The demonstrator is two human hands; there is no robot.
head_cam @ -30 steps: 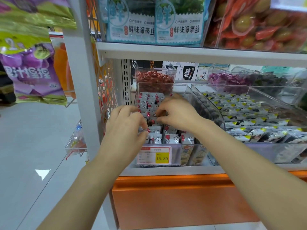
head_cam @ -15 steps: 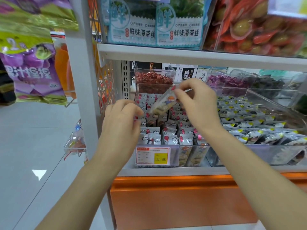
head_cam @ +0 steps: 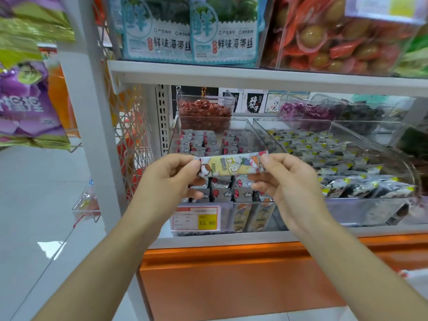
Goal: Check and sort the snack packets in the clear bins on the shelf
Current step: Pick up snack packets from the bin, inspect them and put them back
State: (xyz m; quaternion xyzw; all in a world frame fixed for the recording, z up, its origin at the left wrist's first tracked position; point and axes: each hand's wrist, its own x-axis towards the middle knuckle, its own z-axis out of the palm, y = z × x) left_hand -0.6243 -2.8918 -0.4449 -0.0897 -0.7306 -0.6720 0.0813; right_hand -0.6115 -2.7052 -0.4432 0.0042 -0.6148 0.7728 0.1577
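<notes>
Both hands, left hand (head_cam: 172,176) and right hand (head_cam: 283,181), pinch one snack packet (head_cam: 231,166) mid-frame (checking it); the clear bin (head_cam: 252,126) remains largely unsorted.

Upper left of the frame, I see purple bags (head_cam: 25,105) hanging, with green-yellow bags (head_cam: 34,24) above them. A white upright post (head_cam: 92,112) stands left of centre, and a wire mesh panel (head_cam: 132,126) sits just right of it. Glossy pale floor tiles (head_cam: 34,205) fill the left side. A small clear hanging pocket (head_cam: 86,205) sits beside the post with red and yellow bits inside. At centre, facing me, is a price tag (head_cam: 196,220) reading 15.80. An orange base panel (head_cam: 231,286) runs across the bottom.
</notes>
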